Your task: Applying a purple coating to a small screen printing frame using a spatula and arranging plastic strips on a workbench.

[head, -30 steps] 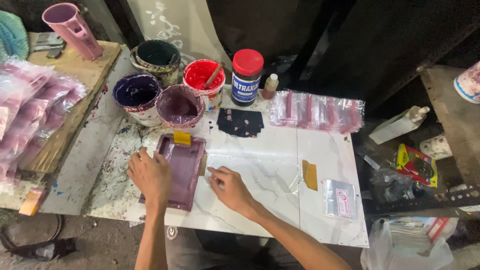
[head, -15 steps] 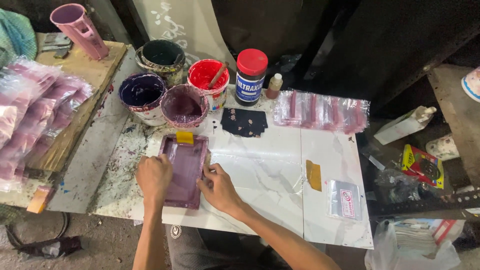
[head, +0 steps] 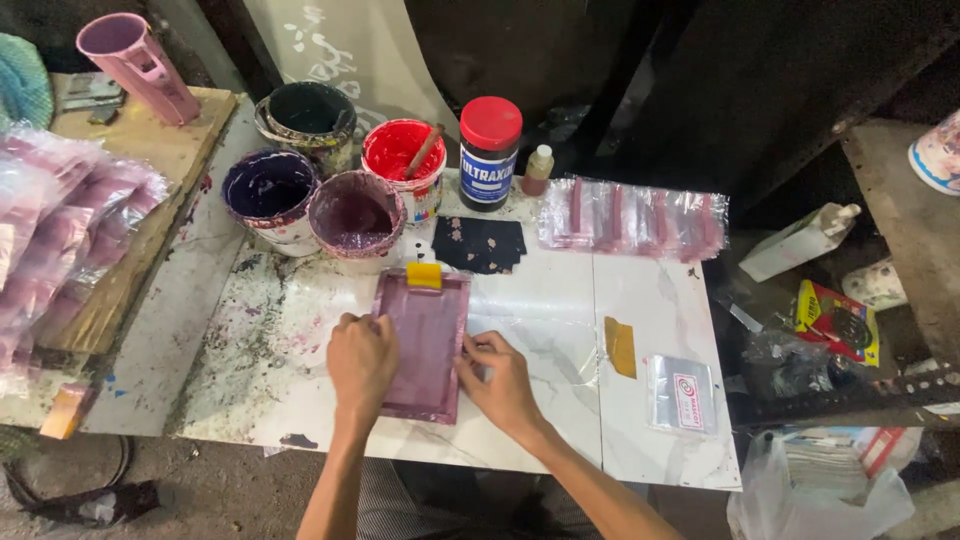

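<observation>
While the left hand (head: 362, 362) lies flat with fingers together on the left edge of the purple screen frame (head: 425, 345) on the white table (head: 560, 400), the right hand (head: 503, 380) pinches its right edge, a yellow squeegee (head: 424, 275) at its far end.

A white marble-patterned surface (head: 560, 400), paint-stained on its left part, carries a purple screen frame (head: 425, 345). Behind the frame stand three paint pots (head: 355, 215), a red-lidded jar (head: 490, 150) and a dark cloth (head: 480, 243). Right of the frame lie clear plastic bags (head: 635, 215), a yellow strip (head: 620, 347) and a small packet (head: 682, 392).
</observation>
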